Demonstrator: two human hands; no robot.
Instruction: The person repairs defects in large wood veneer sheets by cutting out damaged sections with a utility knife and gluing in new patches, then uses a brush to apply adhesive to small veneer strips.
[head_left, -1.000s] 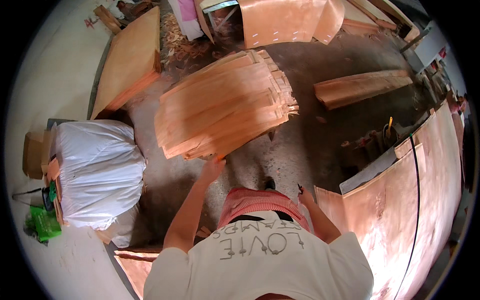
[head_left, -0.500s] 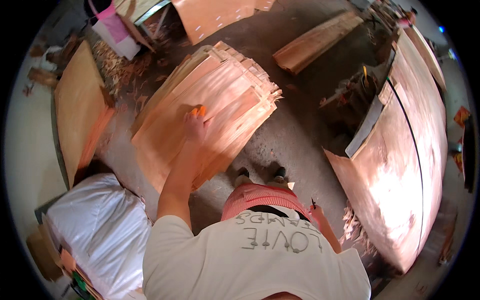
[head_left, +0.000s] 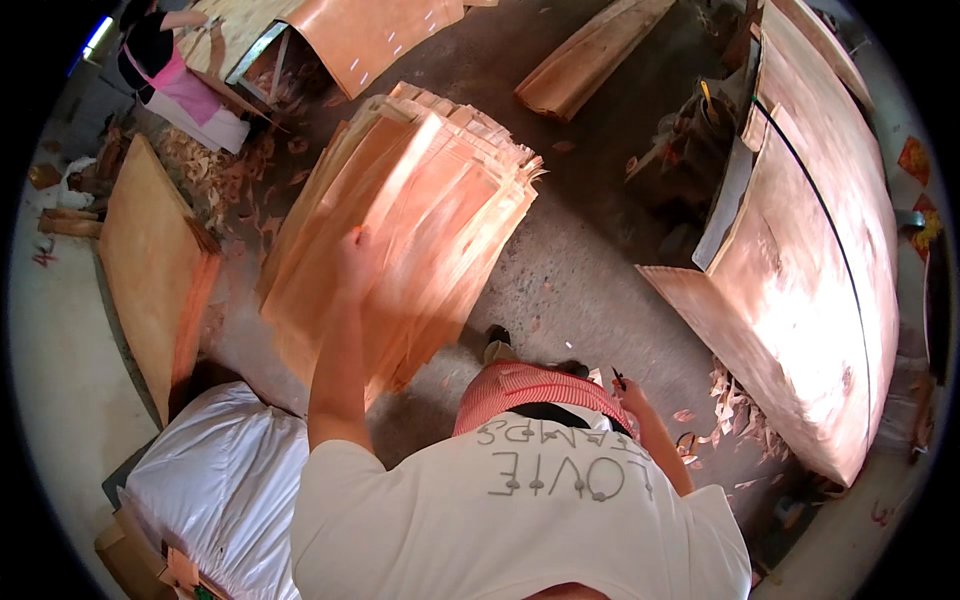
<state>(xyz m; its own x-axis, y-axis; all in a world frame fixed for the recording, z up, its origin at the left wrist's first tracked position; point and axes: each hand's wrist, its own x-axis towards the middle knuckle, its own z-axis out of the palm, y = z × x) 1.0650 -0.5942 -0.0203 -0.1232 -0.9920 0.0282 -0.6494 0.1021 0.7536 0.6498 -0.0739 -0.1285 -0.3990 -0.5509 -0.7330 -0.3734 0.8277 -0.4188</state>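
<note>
A tall stack of thin wood veneer sheets (head_left: 420, 220) with ragged edges lies in front of me. Over its left part is my left hand (head_left: 352, 265), smeared by motion, with a spot of orange at the fingertips. Whether its fingers grip a sheet cannot be made out. Down by my right hip, my right hand (head_left: 630, 397) is closed around a small dark pointed tool (head_left: 619, 379), whose exact kind is unclear. A red-and-white striped cloth (head_left: 530, 392) covers my waist.
Another veneer stack (head_left: 150, 270) stands at left, above a white wrapped bundle (head_left: 225, 490). At right is a large curved veneer pile (head_left: 800, 270) crossed by a black strap. A long veneer bundle (head_left: 595, 60) lies far off. A person in pink (head_left: 185, 90) works at a far-left table.
My left hand has shifted left over the stack and is now blurred. The view has turned slightly, bringing more of the other person into sight. My right hand still holds the dark tool.
</note>
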